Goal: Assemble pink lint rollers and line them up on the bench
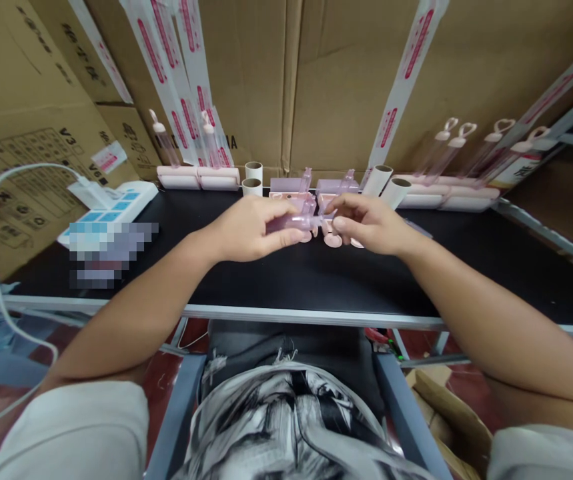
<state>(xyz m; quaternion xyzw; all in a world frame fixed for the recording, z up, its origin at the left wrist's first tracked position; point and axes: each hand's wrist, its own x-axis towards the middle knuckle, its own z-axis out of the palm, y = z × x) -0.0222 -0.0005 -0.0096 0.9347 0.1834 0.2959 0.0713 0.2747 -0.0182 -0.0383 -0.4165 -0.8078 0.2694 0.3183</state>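
My left hand [249, 230] is wrapped round a translucent pinkish-purple plastic tube [296, 223], which lies sideways with its narrow end to the right. At that narrow end my right hand [369, 223] is closed, thumb and fingertips together; what they pinch is too small to make out. Behind the hands stand purple blocks [286, 185] with translucent pieces upright on them. Pale pink rounded parts [333, 239] lie on the black table just beneath my fingers, partly hidden by them.
White cardboard tubes [252, 187] stand behind my left hand, others [380, 180] behind my right. Pink rollers [199, 177] line the back, with loop-handled clear tubes [459, 143] upright. A power strip [126, 207] with a white cable sits left. Cardboard [356, 80] walls the rear.
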